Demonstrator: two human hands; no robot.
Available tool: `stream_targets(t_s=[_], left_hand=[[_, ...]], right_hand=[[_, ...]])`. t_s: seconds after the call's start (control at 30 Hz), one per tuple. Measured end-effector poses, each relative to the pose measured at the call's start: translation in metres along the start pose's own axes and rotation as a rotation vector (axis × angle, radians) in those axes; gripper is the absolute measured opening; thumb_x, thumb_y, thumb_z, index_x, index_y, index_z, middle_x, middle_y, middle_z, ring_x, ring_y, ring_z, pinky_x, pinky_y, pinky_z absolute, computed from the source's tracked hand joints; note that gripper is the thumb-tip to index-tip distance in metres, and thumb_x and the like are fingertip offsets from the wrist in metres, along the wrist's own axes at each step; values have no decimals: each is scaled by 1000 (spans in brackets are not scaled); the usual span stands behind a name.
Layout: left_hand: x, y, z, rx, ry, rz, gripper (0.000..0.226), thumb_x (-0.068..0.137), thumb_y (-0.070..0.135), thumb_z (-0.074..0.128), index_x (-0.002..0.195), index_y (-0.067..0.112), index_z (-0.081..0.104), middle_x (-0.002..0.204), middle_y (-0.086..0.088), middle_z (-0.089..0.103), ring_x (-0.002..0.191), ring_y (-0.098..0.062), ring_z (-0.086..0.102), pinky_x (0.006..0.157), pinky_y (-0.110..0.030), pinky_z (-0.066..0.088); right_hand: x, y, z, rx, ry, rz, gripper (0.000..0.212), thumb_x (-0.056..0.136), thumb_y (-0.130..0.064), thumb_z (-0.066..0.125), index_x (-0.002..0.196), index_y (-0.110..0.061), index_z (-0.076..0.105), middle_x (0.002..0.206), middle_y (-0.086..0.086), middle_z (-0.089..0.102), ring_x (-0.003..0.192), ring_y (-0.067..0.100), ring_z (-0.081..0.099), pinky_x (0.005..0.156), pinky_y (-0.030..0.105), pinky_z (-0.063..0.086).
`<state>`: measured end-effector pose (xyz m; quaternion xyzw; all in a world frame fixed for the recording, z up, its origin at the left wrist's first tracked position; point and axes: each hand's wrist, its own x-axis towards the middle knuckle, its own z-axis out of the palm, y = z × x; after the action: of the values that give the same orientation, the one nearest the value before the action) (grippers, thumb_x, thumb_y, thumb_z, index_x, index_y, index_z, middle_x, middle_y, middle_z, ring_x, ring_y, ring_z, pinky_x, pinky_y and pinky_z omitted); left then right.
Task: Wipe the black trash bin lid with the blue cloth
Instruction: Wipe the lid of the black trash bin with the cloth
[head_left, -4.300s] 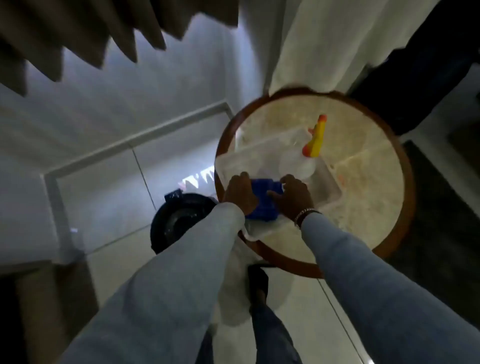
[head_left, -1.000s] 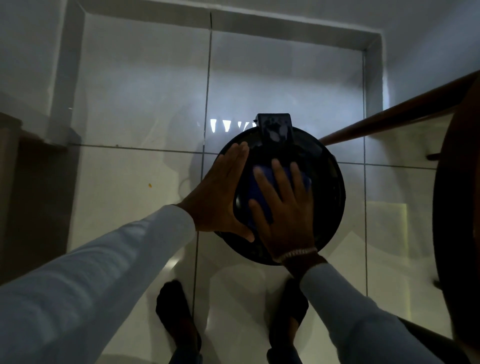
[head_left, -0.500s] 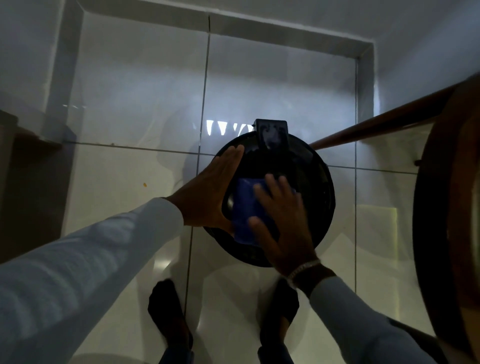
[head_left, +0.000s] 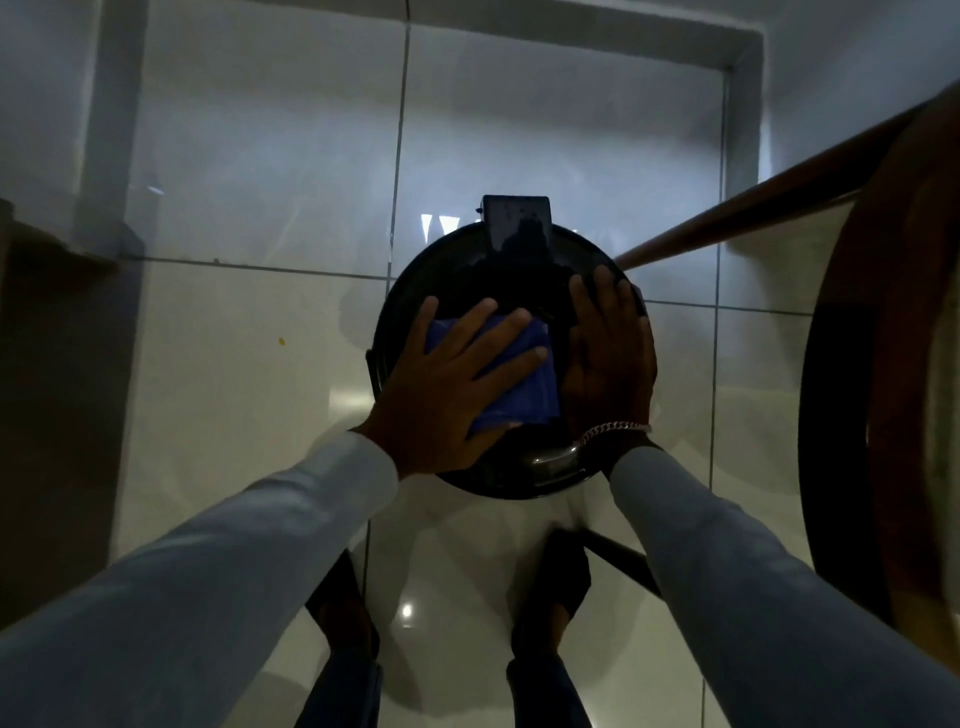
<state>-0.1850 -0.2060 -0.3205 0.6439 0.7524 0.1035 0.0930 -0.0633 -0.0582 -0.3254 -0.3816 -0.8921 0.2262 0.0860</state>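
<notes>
The round black trash bin lid lies below me on the tiled floor, with a black hinge tab at its far edge. A folded blue cloth sits on the middle of the lid. My left hand presses flat on the cloth with its fingers spread across it. My right hand, with a bracelet at the wrist, rests flat on the right side of the lid beside the cloth and holds nothing.
A round wooden table fills the right edge, and one of its brown legs slants toward the bin. My feet stand just in front of the bin. Dark furniture stands at the left. Walls close off the far side.
The hands have swapped roles. The left hand moved from the lid's left edge onto the cloth, and the right hand left the cloth and now lies on the lid's right side.
</notes>
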Motion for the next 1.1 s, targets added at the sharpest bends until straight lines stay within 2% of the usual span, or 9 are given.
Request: stream_targets(t_s=[0.23, 0.43, 0.5, 0.57, 0.67, 0.73, 0.8, 0.97, 1.1], left_hand=[[-3, 41, 26, -111, 340, -574, 61, 89, 56, 47, 140, 23, 47, 154, -10, 37, 144, -35, 25, 114, -62, 17], [-37, 47, 42, 31, 245, -97, 61, 87, 58, 47, 139, 27, 48, 153, -7, 39, 144, -36, 26, 115, -65, 10], [-33, 30, 34, 23, 214, -76, 62, 87, 57, 47, 140, 26, 45, 152, -8, 38, 144, -37, 25, 113, -67, 15], [-21, 23, 25, -60, 250, -295, 62, 88, 55, 47, 142, 24, 42, 154, -10, 33, 145, -38, 21, 114, -67, 16], [14, 26, 12, -287, 386, -833, 62, 91, 52, 44, 145, 22, 38, 158, -9, 29, 147, -36, 18, 116, -64, 13], [39, 26, 5, -266, 372, -949, 63, 91, 54, 39, 146, 24, 34, 158, -7, 30, 147, -34, 19, 116, -66, 11], [49, 26, 5, -124, 243, -763, 64, 91, 55, 37, 148, 25, 32, 159, -8, 28, 148, -34, 17, 115, -66, 7], [26, 14, 15, 5, 110, -27, 58, 94, 51, 40, 145, 23, 39, 157, -5, 31, 149, -30, 19, 115, -68, 10], [-8, -5, 11, 81, -8, 208, 62, 94, 54, 37, 149, 25, 30, 159, -4, 29, 149, -30, 18, 115, -67, 12]], right_hand=[[0, -2, -1, -5, 14, -22, 47, 95, -23, 32, 140, -16, 39, 152, 12, 36, 144, 32, 24, 114, 57, 27], [0, 1, -2, 2, -12, -81, 50, 93, -28, 30, 140, -16, 39, 152, 12, 35, 144, 31, 23, 115, 57, 26], [-2, 1, -1, 6, 5, -65, 48, 94, -26, 31, 141, -17, 38, 153, 10, 33, 145, 30, 21, 116, 56, 23], [-2, 2, -1, 4, 12, -53, 46, 96, -23, 33, 142, -18, 36, 154, 10, 32, 145, 29, 19, 116, 56, 22], [-2, 2, 0, -3, 19, -52, 47, 96, -26, 31, 142, -18, 37, 154, 10, 33, 145, 30, 20, 116, 56, 22], [-2, 2, 2, -14, 29, -51, 47, 95, -27, 31, 141, -18, 37, 153, 10, 34, 145, 30, 21, 116, 56, 23], [-1, 2, 3, -10, 34, -45, 48, 95, -29, 32, 141, -18, 38, 152, 10, 35, 144, 30, 23, 115, 57, 25], [-1, 5, 2, 1, 34, -81, 54, 91, -39, 39, 140, -16, 39, 151, 12, 38, 143, 31, 26, 115, 56, 26], [0, 2, 3, 31, 67, -56, 47, 92, -26, 34, 138, -17, 43, 149, 12, 41, 142, 32, 28, 112, 59, 30]])
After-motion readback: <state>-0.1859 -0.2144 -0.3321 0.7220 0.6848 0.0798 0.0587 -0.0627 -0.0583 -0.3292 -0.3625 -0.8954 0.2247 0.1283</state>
